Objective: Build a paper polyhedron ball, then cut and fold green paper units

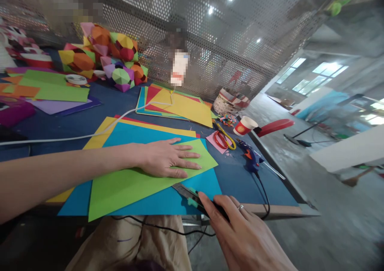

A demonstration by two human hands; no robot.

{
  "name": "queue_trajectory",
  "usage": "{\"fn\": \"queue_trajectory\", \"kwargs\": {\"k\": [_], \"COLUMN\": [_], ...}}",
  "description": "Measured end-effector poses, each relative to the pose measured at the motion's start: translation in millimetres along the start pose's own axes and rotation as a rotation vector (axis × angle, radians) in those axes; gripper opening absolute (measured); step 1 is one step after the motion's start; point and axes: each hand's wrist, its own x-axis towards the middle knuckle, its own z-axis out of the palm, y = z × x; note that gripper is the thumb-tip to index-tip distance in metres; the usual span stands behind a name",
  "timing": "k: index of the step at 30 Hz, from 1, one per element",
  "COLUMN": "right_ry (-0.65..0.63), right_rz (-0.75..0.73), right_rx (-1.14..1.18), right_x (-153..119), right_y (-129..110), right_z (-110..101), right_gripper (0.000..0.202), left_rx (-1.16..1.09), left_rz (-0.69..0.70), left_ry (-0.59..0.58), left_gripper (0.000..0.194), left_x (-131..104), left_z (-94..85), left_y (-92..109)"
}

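Our left grip [165, 159] is wide, palm down with its fingers spread on the green sheet [126, 191]; our right grip [240, 227] is closed around the cutter [193, 199]. The blade points back toward the left grip, its tip at the green sheet's near edge, just beside the nearest digit. We judge a cut to that digit the main danger: a push that slips, or paper giving way suddenly, would carry the blade there. The green sheet lies askew over the blue paper [210, 183], so uneven pressure from the left grip could let it swivel and leave a ragged edge. Pressed too deep, the blade could score the layers beneath or the desk [234, 195]. The white cord [129, 113], beyond our left forearm, could tug the papers if snagged.

Counting, we have two grips, one cutter and one green sheet. Under the left grip's pile we cannot tell how many blue layers there are; one yellow sheet [96, 137] pokes out beyond them. Far beyond the right grip we see one glue gun [253, 161] and one paper cup [245, 125]; left of those are one set of red handles [220, 139] and one of yellow. Beyond the left grip lies one second paper stack [192, 109], its sheets too overlapped to number.
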Motion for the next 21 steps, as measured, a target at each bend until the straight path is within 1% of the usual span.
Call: {"fn": "queue_trajectory", "kwargs": {"k": [7, 16, 21], "right_ry": [0.007, 0.045, 0.049], "right_rz": [-0.018, -0.031, -0.039], "right_rx": [0.017, 0.022, 0.008], "right_x": [1.2, 4.4, 6.7], "right_y": [-0.7, -3.2, -4.5], "right_z": [-0.5, -1.5, -1.1], "right_gripper": [0.069, 0.058, 0.057], "left_rx": [-0.007, 0.024, 0.017], "left_rz": [-0.018, -0.012, -0.018], "left_ry": [-0.013, -0.025, -0.008], "left_gripper": [0.052, 0.053, 0.053], "left_x": [-0.4, -0.3, -0.6], "left_z": [-0.5, 0.7, 0.0], "left_y": [0.6, 0.0, 1.1]}}
